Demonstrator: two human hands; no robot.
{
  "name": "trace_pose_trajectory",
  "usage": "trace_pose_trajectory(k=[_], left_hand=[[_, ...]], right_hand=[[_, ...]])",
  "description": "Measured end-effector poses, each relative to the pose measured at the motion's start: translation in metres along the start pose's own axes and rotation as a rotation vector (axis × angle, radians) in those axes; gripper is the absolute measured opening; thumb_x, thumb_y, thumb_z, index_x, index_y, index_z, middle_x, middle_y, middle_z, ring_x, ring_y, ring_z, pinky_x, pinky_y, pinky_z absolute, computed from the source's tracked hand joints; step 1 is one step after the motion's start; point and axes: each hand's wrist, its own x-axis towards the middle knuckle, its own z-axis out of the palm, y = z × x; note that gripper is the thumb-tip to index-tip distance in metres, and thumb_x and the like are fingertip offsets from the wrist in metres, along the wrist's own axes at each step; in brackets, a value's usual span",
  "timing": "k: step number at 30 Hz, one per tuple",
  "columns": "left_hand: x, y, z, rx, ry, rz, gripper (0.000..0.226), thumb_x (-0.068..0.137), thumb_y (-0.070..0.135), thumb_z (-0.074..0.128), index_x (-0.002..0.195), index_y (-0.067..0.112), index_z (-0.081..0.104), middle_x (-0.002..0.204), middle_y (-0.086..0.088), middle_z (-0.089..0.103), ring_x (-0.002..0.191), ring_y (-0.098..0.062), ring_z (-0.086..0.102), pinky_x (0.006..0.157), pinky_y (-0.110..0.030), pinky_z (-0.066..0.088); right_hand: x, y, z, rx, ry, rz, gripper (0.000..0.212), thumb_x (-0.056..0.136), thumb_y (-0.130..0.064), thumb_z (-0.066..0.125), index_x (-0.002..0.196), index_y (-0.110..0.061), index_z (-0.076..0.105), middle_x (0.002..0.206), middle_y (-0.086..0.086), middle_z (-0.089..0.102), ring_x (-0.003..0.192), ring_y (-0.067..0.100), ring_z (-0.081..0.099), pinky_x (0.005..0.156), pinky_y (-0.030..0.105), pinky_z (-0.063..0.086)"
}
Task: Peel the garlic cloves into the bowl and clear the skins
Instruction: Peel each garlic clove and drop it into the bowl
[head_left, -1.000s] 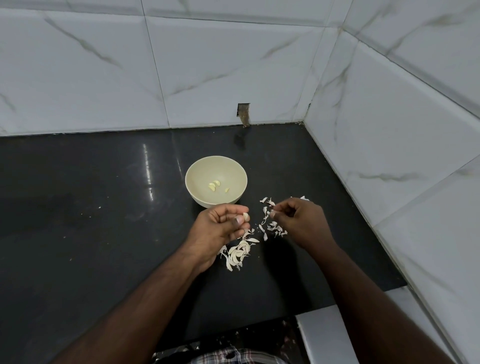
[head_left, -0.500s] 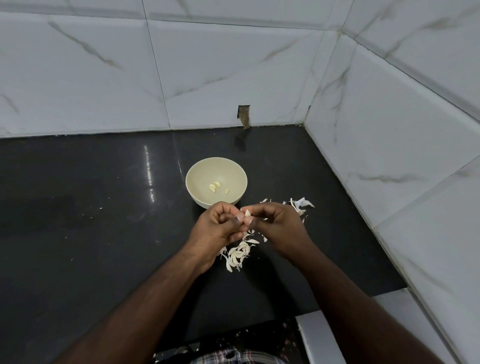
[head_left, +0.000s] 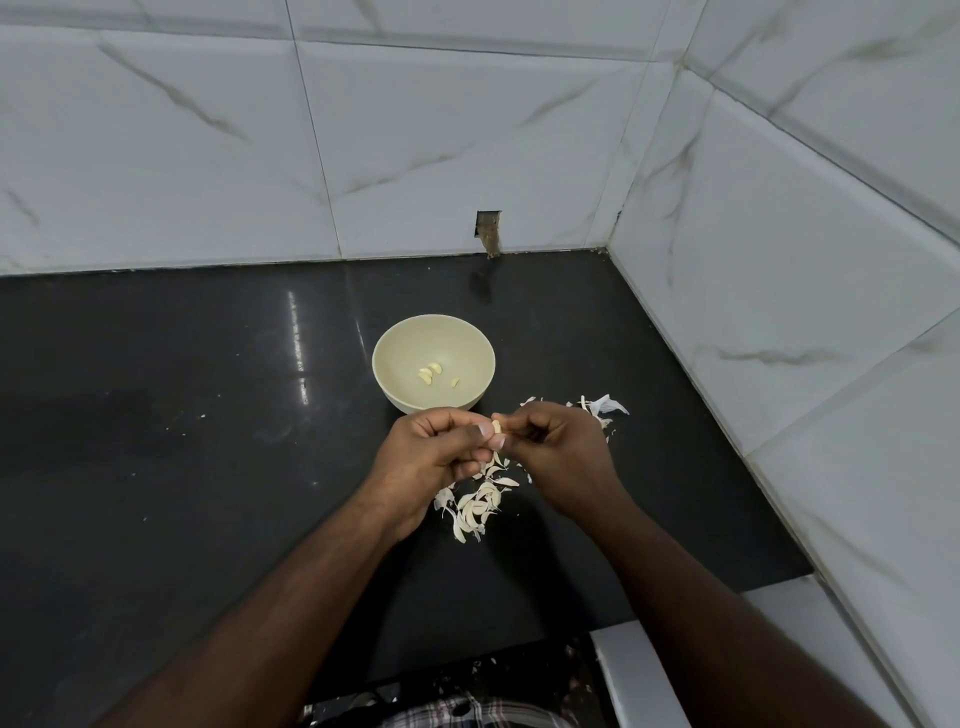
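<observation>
A cream bowl (head_left: 396, 347) stands on the black counter with three peeled cloves (head_left: 430, 372) lying in its bottom. Just in front of the bowl, my left hand (head_left: 434, 457) pinches a small garlic clove (head_left: 496, 427) between thumb and fingers. My right hand (head_left: 558, 452) meets it from the right, and its fingertips pinch the same clove. Below the hands lies a pile of pale garlic skins (head_left: 480, 501). More skins (head_left: 597, 408) are scattered behind my right hand.
The black counter (head_left: 182, 441) runs left and ends at white marble-tiled walls behind and on the right (head_left: 779, 260). A small notch (head_left: 489, 234) is cut in the back wall. A white ledge (head_left: 639, 675) borders the counter's near right corner.
My right hand came left from the scattered skins and joined my left hand on the clove. The left hand rose slightly towards the bowl.
</observation>
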Motion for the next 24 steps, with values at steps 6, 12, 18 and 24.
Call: trace_pose_trajectory(k=[6,12,18,24], left_hand=[[0.0007,-0.0005,0.0019,-0.008,0.014,-0.012,0.007,0.09,0.008,0.07,0.09,0.006,0.077,0.088,-0.017,0.073,0.073,-0.013,0.062,0.067,-0.022,0.052],[0.0044,-0.0027,0.0015,0.033,0.076,0.064,0.008,0.091,0.007,0.07,0.09,0.003,0.076,0.084,-0.025,0.07,0.07,-0.017,0.059,0.064,-0.022,0.05],[0.0069,-0.0091,0.0016,0.097,0.092,0.109,0.01,0.093,0.003,0.067,0.092,0.008,0.076,0.075,-0.013,0.072,0.071,-0.017,0.065,0.064,-0.019,0.054],[0.0052,-0.0063,0.0002,0.238,0.068,0.172,0.016,0.084,-0.005,0.074,0.097,0.005,0.075,0.085,-0.014,0.076,0.077,-0.017,0.07,0.075,-0.028,0.06]], right_hand=[[-0.0001,0.0014,0.0016,0.009,0.001,-0.008,0.021,0.08,0.0,0.079,0.073,-0.019,0.071,0.071,-0.016,0.071,0.072,-0.001,0.065,0.07,0.02,0.051],[0.0007,-0.002,0.0037,0.056,0.012,0.063,0.019,0.085,-0.003,0.075,0.092,-0.021,0.078,0.082,-0.01,0.074,0.076,-0.002,0.067,0.074,0.016,0.051],[0.002,-0.0046,0.0002,0.207,-0.013,0.204,0.009,0.085,-0.003,0.074,0.091,-0.01,0.078,0.067,0.005,0.07,0.063,0.016,0.06,0.065,0.025,0.052],[0.0048,-0.0063,-0.0003,0.332,0.007,0.334,0.006,0.084,0.004,0.072,0.089,0.007,0.073,0.076,0.019,0.071,0.069,0.022,0.065,0.066,0.028,0.057]])
